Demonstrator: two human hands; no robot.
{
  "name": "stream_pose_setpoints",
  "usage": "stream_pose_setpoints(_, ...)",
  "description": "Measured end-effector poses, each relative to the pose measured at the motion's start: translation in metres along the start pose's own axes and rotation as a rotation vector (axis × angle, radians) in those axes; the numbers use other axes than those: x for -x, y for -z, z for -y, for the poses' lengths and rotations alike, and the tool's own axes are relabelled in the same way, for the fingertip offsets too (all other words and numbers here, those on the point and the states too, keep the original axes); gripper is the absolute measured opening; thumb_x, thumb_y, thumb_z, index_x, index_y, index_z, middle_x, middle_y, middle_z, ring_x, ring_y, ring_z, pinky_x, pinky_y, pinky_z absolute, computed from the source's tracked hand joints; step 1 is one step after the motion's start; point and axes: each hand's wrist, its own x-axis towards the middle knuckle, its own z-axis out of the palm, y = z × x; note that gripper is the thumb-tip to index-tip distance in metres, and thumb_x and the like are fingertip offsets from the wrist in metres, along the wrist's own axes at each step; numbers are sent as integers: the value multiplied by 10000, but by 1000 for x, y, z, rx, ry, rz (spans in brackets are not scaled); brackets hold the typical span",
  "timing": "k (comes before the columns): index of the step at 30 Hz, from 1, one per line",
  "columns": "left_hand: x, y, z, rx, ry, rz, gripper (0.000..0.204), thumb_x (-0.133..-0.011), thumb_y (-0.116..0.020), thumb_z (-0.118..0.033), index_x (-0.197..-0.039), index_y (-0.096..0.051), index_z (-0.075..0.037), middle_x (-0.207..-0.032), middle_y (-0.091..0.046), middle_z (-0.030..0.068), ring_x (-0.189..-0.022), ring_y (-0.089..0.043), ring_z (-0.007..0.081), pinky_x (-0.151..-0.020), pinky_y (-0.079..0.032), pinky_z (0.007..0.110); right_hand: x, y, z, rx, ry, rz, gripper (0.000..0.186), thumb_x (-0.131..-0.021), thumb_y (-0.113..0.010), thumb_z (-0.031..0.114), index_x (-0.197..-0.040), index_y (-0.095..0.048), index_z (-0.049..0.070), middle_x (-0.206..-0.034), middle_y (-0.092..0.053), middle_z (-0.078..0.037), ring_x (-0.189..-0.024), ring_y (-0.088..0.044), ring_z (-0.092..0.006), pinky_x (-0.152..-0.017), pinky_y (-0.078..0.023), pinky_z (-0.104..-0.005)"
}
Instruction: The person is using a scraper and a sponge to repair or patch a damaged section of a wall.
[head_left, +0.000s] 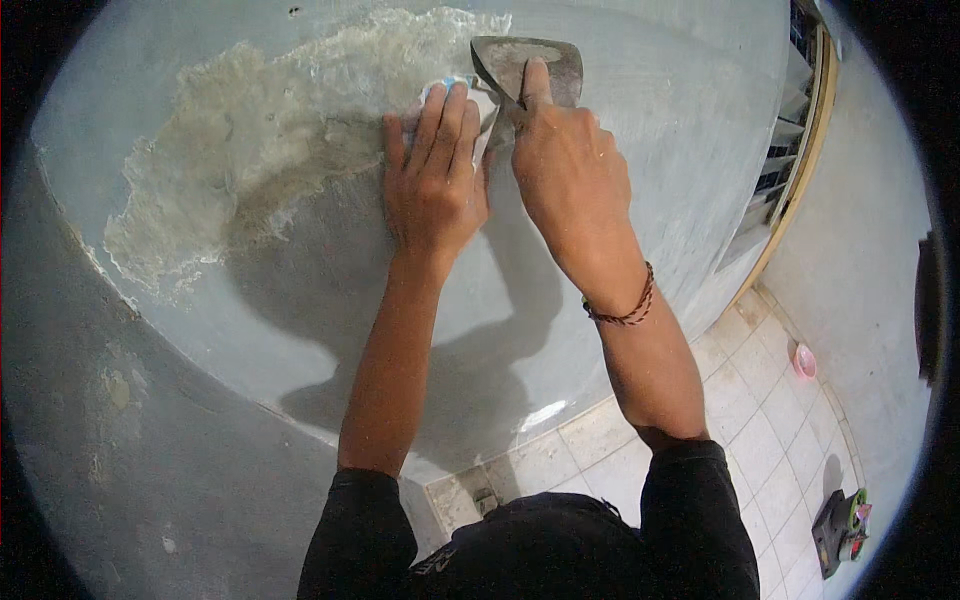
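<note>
While the right hand (565,165) grips the scraper (528,65) at 12 o'clock, forefinger pressed along its blade, the left hand (435,180) lies beside it, fingers (445,120) pressed together over a white pad (485,105). Stripped patch (260,150) spreads toward 9 o'clock; most grey wall (640,120) remains painted.

Pink bowl (804,362); tiled floor (745,440)

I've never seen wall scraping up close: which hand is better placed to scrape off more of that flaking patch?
The right hand: it grips the scraper, blade against the wall at the patch's edge. The left hand only presses a small white object.
</note>
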Motion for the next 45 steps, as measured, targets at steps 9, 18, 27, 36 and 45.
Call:
stream_pose_setpoints(9, 2, -6, -1, 8, 19, 7, 460, -762, -607, -44, -1217, -539, -60, -1339, -485, 53, -1281, -417, 247, -1067, -190, 565, -9, 9, -9, -20, 156, -105, 268, -818, -511, 89, -1055, -496, -35, -756, -631, -244, -688, -635, -428, -590, -538, -462)
stream_pose_setpoints(18, 3, 0, -1, -71, 16, 46, 431, -757, -682, -150, -1158, -551, -61, -1308, -503, 55, -1253, -444, 221, -1026, -265, 578, 33, 39, -16, -26, 94, 58, 388, -877, -567, 218, -1239, -508, 93, -700, -599, -240, -667, -597, -424, -571, -466, -483)
stream_pose_setpoints(27, 3, 0, 0, -105, 14, 56, 464, -738, -691, -144, -1179, -565, -78, -1337, -488, 19, -1266, -432, 204, -1059, -237, 577, 53, 36, -36, -55, 135, 229, 447, -884, -544, 286, -1279, -473, 90, -728, -611, -258, -684, -620, -440, -562, -505, -480)
stream_pose_setpoints(36, 3, -1, -3, 5, 45, 33, 349, -812, -595, -109, -1158, -579, -64, -1333, -494, 27, -1279, -420, 235, -1086, -150, 564, 18, 22, -25, -116, 110, -13, 390, -872, -576, 192, -1233, -529, 52, -708, -599, -244, -667, -606, -395, -591, -472, -455)
stream_pose_setpoints(45, 5, -1, 1, -38, 19, -18, 362, -771, -663, -138, -1115, -602, -41, -1223, -550, 79, -1250, -449, 237, -1044, -241, 598, 0, 9, 8, -126, 144, 61, 411, -904, -502, 256, -1238, -513, 17, -703, -611, -275, -732, -618, -446, -639, -504, -497)
